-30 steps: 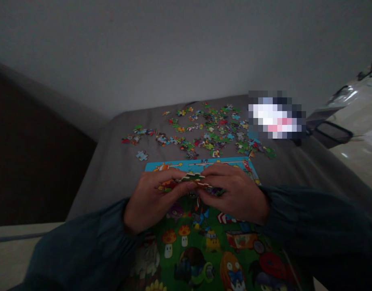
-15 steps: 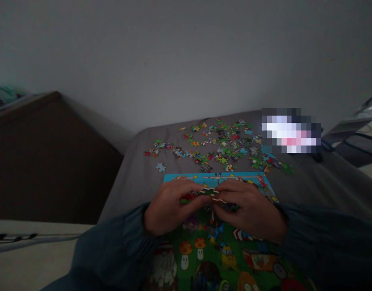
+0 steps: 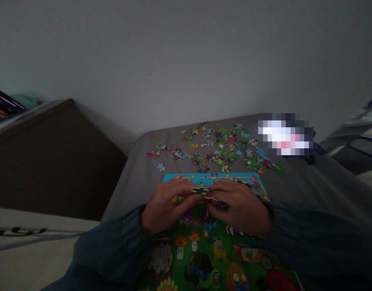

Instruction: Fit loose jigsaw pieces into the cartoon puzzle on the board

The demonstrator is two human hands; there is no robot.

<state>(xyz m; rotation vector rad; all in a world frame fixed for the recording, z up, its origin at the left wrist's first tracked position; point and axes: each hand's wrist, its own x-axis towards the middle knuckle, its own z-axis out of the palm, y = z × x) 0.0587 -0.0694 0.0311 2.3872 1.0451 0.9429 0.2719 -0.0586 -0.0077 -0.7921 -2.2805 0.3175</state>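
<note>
Both hands meet over a colourful cartoon puzzle picture [image 3: 216, 250] with a light-blue top edge. My left hand [image 3: 168, 206] pinches a green jigsaw piece [image 3: 199, 191] between thumb and fingers. Close beside it, my right hand [image 3: 239, 208] has its fingers closed on a second jigsaw piece [image 3: 211, 199], seen nearly edge-on. The pieces overlap or touch in this view; I cannot tell whether they are joined. Fingers cover part of both pieces and of the picture below.
Many loose jigsaw pieces [image 3: 219, 153] lie scattered on the grey cloth [image 3: 131, 178] beyond the picture. One pale-blue piece [image 3: 161, 167] lies apart at the left. A blurred-out bright object [image 3: 286, 135] rests at back right. A dark brown cabinet [image 3: 58, 161] stands left, below the wall.
The view has shifted slightly, so the hands and picture appear a little further left. Both hands keep their hold on the pieces, with hardly any change in their pose.
</note>
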